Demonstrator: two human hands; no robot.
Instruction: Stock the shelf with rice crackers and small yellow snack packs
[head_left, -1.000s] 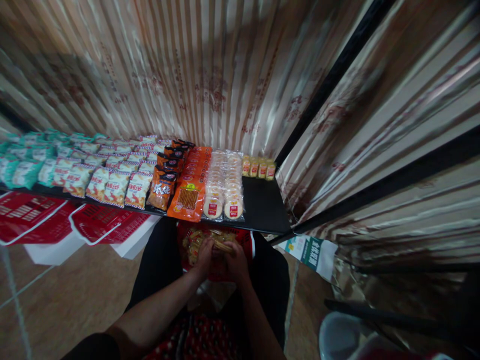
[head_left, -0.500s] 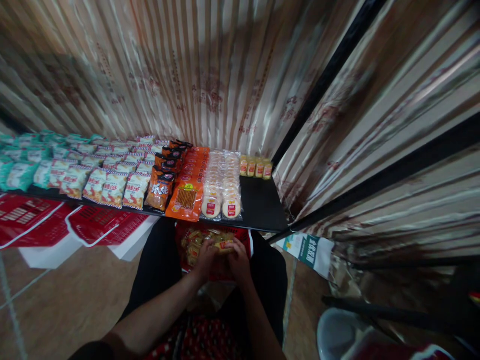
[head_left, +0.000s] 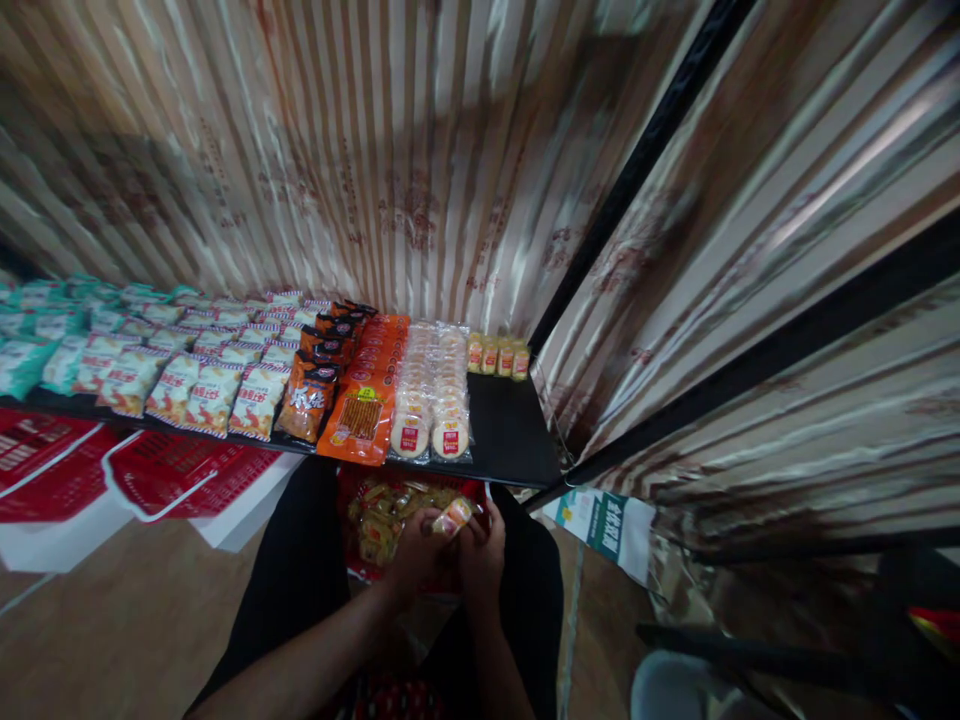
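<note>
A small yellow snack packet (head_left: 453, 516) with a red and white label is held over my lap. My left hand (head_left: 415, 548) grips it from the left. My right hand (head_left: 482, 548) is closed at its lower right side, its fingers partly hidden behind the packet. Beneath them, between my knees, lies a red bag (head_left: 352, 570) full of similar yellow wrapped packets (head_left: 379, 520). A short row of matching yellow packets (head_left: 498, 357) stands at the back right of the black shelf (head_left: 510, 440).
Along the shelf are clear-wrapped round crackers (head_left: 410, 437), orange stick-snack bags (head_left: 360, 412), dark orange bags (head_left: 306, 395), white bags (head_left: 259, 400) and green bags (head_left: 26, 368). Red gift bags (head_left: 180, 470) sit below. Black frame bars (head_left: 645, 420) slant at right, above a pale bucket (head_left: 667, 685).
The packet has turned from lying level to tilting up on its right end. My right fingers have shifted lower around it, and the view has moved slightly.
</note>
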